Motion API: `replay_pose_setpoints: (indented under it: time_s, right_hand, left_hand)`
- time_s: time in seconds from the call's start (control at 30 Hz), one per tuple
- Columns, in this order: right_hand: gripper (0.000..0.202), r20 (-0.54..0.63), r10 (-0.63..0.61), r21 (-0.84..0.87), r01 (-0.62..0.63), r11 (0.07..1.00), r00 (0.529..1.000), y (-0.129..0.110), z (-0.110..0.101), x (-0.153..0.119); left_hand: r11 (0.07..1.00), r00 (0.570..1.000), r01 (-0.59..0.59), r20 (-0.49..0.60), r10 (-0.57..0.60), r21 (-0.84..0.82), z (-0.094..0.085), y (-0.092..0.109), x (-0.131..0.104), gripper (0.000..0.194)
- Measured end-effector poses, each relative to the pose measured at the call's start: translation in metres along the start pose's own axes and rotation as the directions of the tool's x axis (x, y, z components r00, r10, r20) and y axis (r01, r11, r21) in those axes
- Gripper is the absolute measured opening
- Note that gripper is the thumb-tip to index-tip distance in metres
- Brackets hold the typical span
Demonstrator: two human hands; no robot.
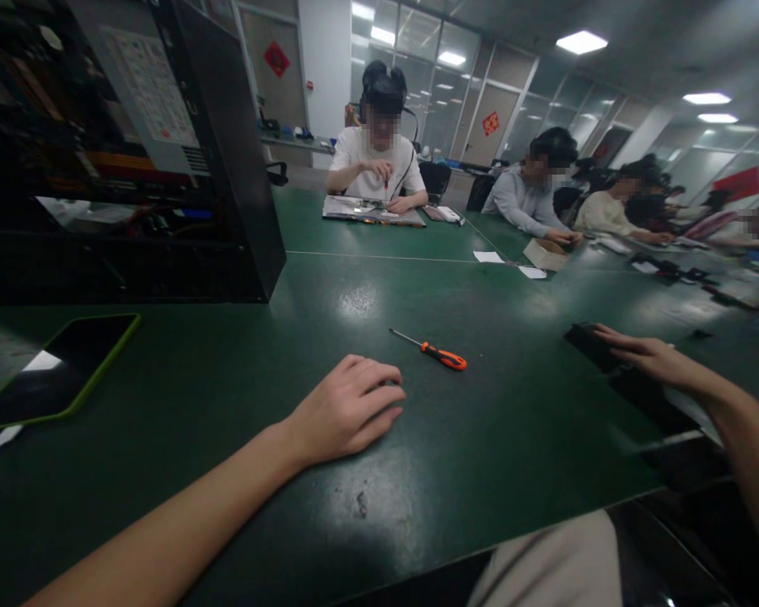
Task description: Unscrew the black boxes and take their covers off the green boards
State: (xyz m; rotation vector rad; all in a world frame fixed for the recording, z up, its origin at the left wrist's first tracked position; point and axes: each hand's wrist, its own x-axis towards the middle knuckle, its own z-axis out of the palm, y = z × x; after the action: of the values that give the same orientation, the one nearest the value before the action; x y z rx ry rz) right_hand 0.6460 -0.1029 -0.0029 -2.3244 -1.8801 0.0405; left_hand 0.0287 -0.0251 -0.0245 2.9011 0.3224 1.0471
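Note:
My left hand rests on the green tabletop with its fingers loosely bent and apart, holding nothing. Just beyond its fingertips lies a screwdriver with an orange and black handle, its shaft pointing to the far left. Over at the right, my right hand reaches across a long black object near the table's edge. Its fingers are stretched out along the top of that object, whose kind is blurred; the thumb is hidden.
An open black computer case stands at the left. In front of it lies a phone with a green rim. Across the green table, a person works over a flat panel. Other people sit farther right, near a cardboard box.

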Motion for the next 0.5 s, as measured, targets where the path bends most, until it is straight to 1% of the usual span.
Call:
replay_pose_setpoints:
  time_s: [0.1,0.17,0.33,0.5]
  right_hand:
    - [0.056,0.089,-0.050,0.045,0.046,0.998,0.995,0.006,0.002,0.002]
    - [0.061,0.103,-0.039,0.038,0.035,0.999,0.994,0.009,0.004,0.002]
    - [0.071,0.100,-0.009,0.002,0.009,1.000,0.995,0.004,0.008,-0.004]
    - [0.069,0.054,-0.003,-0.038,0.005,0.999,0.999,-0.002,0.011,-0.008]
  left_hand:
    - [1.000,1.000,0.005,-0.007,-0.005,0.001,0.000,0.000,0.001,0.016]
    - [1.000,1.000,0.004,-0.005,-0.004,0.002,0.000,0.000,0.001,0.016]
    - [1.000,1.000,-0.011,-0.001,0.011,0.022,0.000,-0.001,0.000,0.016]
    - [0.999,1.000,-0.024,0.000,0.024,0.044,0.002,-0.004,-0.001,0.016]
